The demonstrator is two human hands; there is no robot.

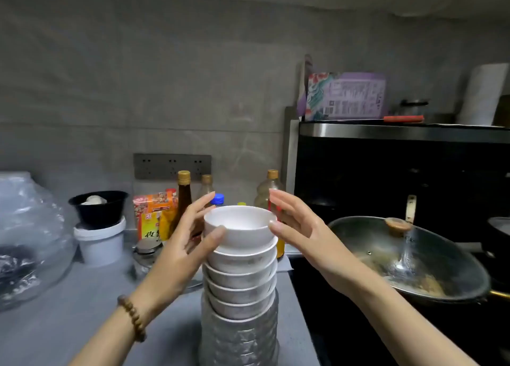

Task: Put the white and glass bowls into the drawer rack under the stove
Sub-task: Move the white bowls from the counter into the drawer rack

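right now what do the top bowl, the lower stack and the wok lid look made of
Top bowl: opaque white, smooth soft sheen; ceramic or melamine, cannot tell which. Lower stack: clear with faceted walls, likely glass. Wok lid: see-through dome, probably glass, with a brown knob.

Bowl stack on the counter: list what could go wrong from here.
1. The stack is tall, and its white bowls look slightly askew on the glass bowls; a sideways nudge from the left hand or right hand could topple it.
2. The bottles stand close behind the top white bowl; fingers reaching round it might knock one over.
3. The stack stands near the stove-side edge of the counter, so falling bowls could hit the wok.
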